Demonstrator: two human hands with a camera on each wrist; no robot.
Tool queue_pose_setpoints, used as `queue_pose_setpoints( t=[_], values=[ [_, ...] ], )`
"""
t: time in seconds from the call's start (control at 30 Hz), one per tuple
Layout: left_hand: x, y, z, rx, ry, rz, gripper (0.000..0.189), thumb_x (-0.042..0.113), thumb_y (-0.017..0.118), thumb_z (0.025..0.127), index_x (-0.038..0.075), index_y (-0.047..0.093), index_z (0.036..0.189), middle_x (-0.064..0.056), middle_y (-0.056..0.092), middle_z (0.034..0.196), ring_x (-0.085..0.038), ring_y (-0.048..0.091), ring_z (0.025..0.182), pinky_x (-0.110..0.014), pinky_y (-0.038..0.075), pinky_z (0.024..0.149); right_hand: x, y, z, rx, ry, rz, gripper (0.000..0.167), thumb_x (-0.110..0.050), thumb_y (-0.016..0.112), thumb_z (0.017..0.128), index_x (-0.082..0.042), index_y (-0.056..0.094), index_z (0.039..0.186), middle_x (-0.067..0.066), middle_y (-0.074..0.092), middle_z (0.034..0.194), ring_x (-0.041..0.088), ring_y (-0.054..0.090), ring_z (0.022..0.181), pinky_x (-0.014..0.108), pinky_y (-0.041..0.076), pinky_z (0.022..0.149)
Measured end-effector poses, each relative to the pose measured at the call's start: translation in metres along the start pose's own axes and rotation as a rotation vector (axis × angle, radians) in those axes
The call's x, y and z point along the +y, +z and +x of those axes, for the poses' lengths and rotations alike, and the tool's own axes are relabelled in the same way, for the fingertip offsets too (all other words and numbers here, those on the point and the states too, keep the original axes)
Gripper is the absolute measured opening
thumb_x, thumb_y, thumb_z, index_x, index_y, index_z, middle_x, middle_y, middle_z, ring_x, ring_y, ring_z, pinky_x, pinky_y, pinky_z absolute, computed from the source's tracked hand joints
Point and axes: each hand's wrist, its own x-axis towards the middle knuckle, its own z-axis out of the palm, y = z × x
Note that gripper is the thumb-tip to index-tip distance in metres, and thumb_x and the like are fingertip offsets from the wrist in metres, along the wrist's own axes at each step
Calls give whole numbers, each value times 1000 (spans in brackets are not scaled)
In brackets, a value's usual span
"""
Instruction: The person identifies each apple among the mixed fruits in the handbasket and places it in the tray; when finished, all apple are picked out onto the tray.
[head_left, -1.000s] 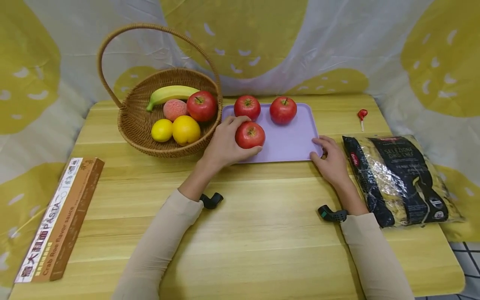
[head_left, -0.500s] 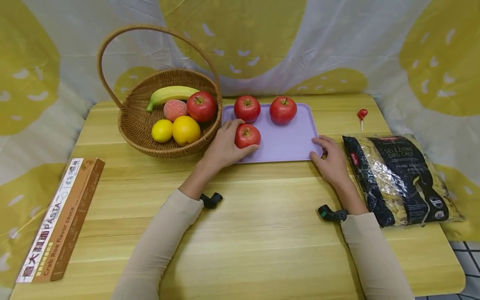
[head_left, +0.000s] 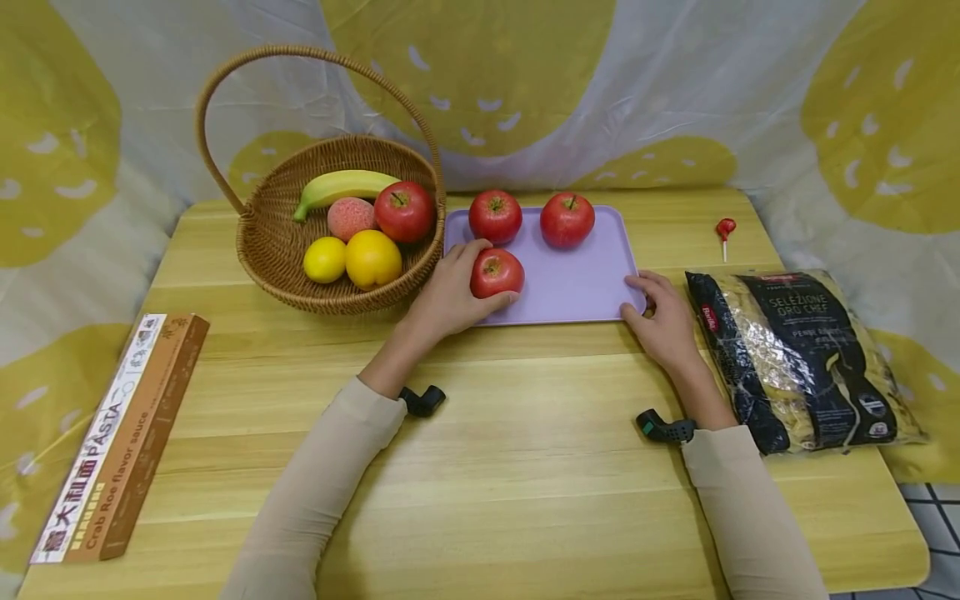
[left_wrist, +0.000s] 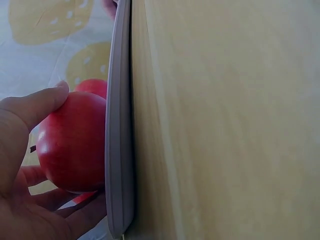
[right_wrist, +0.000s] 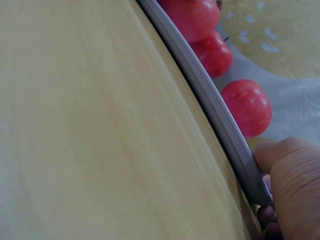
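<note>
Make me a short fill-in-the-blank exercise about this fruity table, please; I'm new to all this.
1. The left grip is round an apple whose colour is ____.
2. The right grip holds the edge of the lilac ____.
3. In the wicker basket, the long, curved yellow fruit is a ____.
4. Of the two grips, the pasta bag lies nearer the ____ one.

Missing words: red; tray; banana; right.

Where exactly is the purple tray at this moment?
In the head view, the purple tray is on the table, just right of the wicker basket, its right end held by the right hand.
</note>
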Motion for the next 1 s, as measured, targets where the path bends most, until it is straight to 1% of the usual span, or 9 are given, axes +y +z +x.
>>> queue_pose_setpoints(
  t=[0.1, 0.27, 0.33, 0.47, 0.63, 0.73, 0.87, 0.93, 1.0],
  values=[
    [1, -1, 0, -8, -2, 13, 86, 59, 77, 85, 16, 43, 151, -13, 51, 145, -30, 53, 126, -49, 51, 108, 1, 0, 1, 11, -9, -1, 47, -10, 66, 93, 1, 62, 139, 22, 51, 151, 32, 56, 99, 24, 37, 81],
    [6, -4, -4, -25, -5, 20, 95, 60, 80, 82, 19, 37, 156, -13, 43, 154, -31, 50, 134, -52, 48, 112, 1, 0, 2, 11, -9, -4, 48, -11, 65, 93, 1, 62, 139, 22, 50, 151, 31, 55, 100, 26, 38, 82],
    [8, -6, -7, -24, 6, 26, 98, 60, 80, 81, 19, 35, 158, -12, 39, 157, -31, 47, 138, -53, 46, 113, 1, 1, 3, 4, -5, -4, 48, -11, 66, 93, 1, 61, 140, 22, 50, 152, 30, 55, 100, 26, 38, 82],
    [15, -15, -17, -7, 69, 44, 96, 60, 80, 82, 18, 38, 157, -11, 39, 158, -29, 44, 142, -50, 44, 116, 1, 3, 4, -4, -4, -6, 48, -12, 65, 94, 1, 61, 140, 22, 50, 152, 31, 55, 101, 26, 38, 81],
    [19, -34, -29, 53, 221, 24, 83, 53, 83, 82, 18, 49, 149, -6, 48, 150, -24, 50, 136, -44, 43, 117, 2, 3, 2, -6, -3, -12, 47, -12, 65, 94, 1, 61, 140, 22, 49, 153, 32, 56, 102, 26, 39, 82],
    [21, -47, -35, 91, 306, 0, 76, 48, 85, 82, 17, 54, 145, -2, 54, 144, -20, 55, 128, -39, 47, 112, 2, 2, 1, -6, 0, -17, 47, -13, 65, 94, 1, 61, 140, 22, 49, 153, 33, 57, 103, 27, 39, 83],
    [24, -66, -42, 121, 361, -31, 72, 45, 87, 82, 15, 58, 141, -2, 57, 141, -18, 58, 119, -35, 54, 103, 2, 1, 0, -5, 4, -17, 48, -13, 65, 94, 1, 61, 140, 23, 49, 153, 34, 56, 105, 29, 39, 84],
    [25, -76, -45, 135, 374, -28, 73, 45, 87, 81, 14, 58, 141, -2, 57, 142, -17, 57, 122, -36, 53, 105, 1, 0, 0, -5, 4, -17, 48, -13, 64, 94, 1, 61, 140, 23, 49, 152, 34, 56, 106, 31, 40, 85],
    [24, -85, -46, 144, 370, -23, 73, 46, 87, 81, 15, 59, 141, -2, 56, 143, -19, 56, 126, -37, 51, 107, 2, 1, 0, -5, 6, -19, 48, -13, 64, 94, 1, 61, 140, 23, 49, 152, 34, 56, 106, 32, 40, 85]
  ],
)
